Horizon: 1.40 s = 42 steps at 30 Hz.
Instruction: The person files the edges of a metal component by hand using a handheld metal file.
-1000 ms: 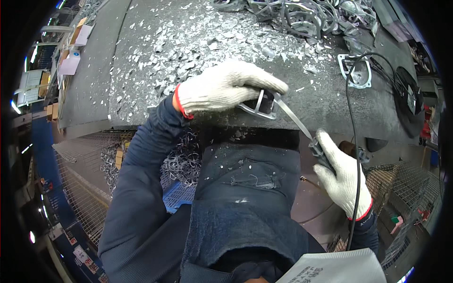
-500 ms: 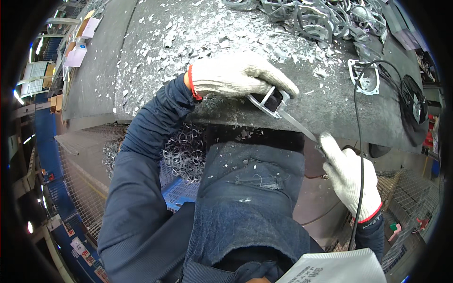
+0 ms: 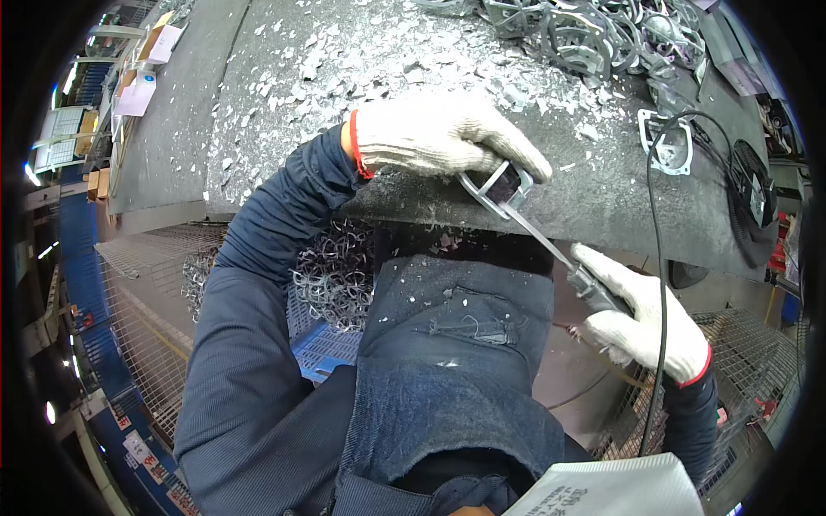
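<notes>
My left hand (image 3: 452,138), in a white knitted glove with a red cuff, grips a small silver metal frame casting (image 3: 488,196) at the table's near edge. Its fingers and thumb close over the upper part, hiding some of it. On the right, my gloved right hand (image 3: 650,318) holds a file-like tool (image 3: 594,289) by its grey metal body. The tool's long, thin, flat blade (image 3: 540,234) slants up to the left, and its tip meets the casting or passes into its opening; I cannot tell which.
Metal flakes (image 3: 344,64) litter the dark table (image 3: 594,202). Frame castings (image 3: 594,39) heap at the far right; a single casting (image 3: 667,142) lies nearer. A black cable (image 3: 658,224) hangs beside my right hand. Below left, a blue crate (image 3: 331,344) sits by piled metal rings (image 3: 335,279).
My right hand has shifted slightly right and down and turned, showing more of the tool's grey body. The left hand and casting have moved a little right.
</notes>
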Tool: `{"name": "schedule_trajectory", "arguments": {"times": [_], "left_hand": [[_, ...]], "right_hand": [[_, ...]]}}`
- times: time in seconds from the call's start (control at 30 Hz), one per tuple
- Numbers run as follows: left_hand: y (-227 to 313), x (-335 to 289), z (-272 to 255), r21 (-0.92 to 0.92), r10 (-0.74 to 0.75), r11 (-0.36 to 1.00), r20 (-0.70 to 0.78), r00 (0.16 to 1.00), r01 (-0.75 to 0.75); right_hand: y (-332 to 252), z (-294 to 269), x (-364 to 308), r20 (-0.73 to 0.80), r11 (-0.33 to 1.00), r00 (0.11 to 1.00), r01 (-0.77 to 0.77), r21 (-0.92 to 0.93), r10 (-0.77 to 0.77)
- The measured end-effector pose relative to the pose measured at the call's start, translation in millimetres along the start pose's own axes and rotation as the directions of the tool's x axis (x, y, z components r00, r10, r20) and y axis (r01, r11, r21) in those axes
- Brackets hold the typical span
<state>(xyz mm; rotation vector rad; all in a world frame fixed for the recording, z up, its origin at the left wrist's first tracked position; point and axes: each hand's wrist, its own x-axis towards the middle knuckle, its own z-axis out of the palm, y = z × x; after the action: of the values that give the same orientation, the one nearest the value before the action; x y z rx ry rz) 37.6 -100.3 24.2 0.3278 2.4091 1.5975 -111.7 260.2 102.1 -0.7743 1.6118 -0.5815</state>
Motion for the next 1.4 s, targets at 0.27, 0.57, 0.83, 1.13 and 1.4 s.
{"name": "schedule_trajectory", "arguments": {"times": [0.27,0.57,0.83,1.13,1.4], "left_hand": [[-1.2,-3.3,-0.4,-0.126,0.027,0.992,0.018,0.999,-0.025],[11.6,0.6,-1.5,-0.043,-0.149,0.988,0.018,0.989,0.15],[8.3,-1.7,1.3,-0.027,-0.033,0.999,0.002,0.999,0.033],[8.9,0.2,4.0,0.087,0.092,0.992,0.005,0.996,-0.092],[4.0,3.0,2.9,0.062,0.151,0.986,0.024,0.988,-0.152]], "right_hand": [[-2.3,7.1,7.9,0.207,0.873,0.964,-0.242,0.423,0.166],[17.2,45.7,-11.4,-0.31,0.628,0.882,-0.021,-0.778,-0.355],[19.0,54.4,-20.0,-0.304,0.947,0.933,0.093,-0.307,-0.191],[-20.0,37.5,-24.9,-0.055,0.911,0.95,-0.277,0.307,0.307],[-19.2,42.4,-20.3,-0.281,0.927,0.958,-0.048,-0.373,-0.063]]}}
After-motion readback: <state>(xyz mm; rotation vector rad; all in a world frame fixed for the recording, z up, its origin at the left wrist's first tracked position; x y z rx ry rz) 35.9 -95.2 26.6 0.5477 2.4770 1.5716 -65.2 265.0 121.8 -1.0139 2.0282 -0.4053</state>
